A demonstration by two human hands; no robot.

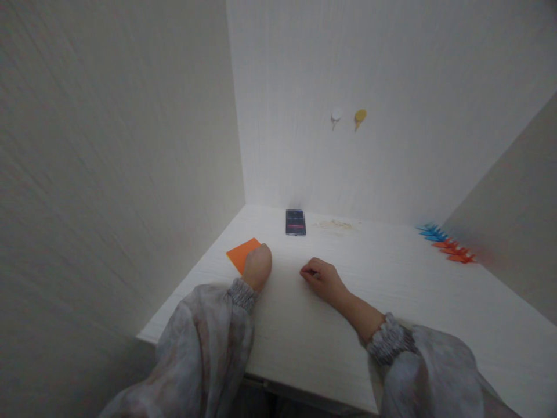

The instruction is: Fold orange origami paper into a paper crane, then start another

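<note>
My left hand (257,266) rests on the white table (391,302) with its fingers curled onto the near corner of an orange sheet of paper (242,253), which lies flat at the left side. My right hand (319,277) lies on the bare tabletop a little to the right, fingers curled loosely together with nothing visible in them. Both arms wear pale patterned sleeves with gathered cuffs.
A dark phone (295,222) lies flat near the back wall. Several folded blue paper figures (432,233) and orange-red ones (456,251) sit in a row at the right edge by the wall. Two small hooks, white (336,118) and yellow (360,118), are on the back wall.
</note>
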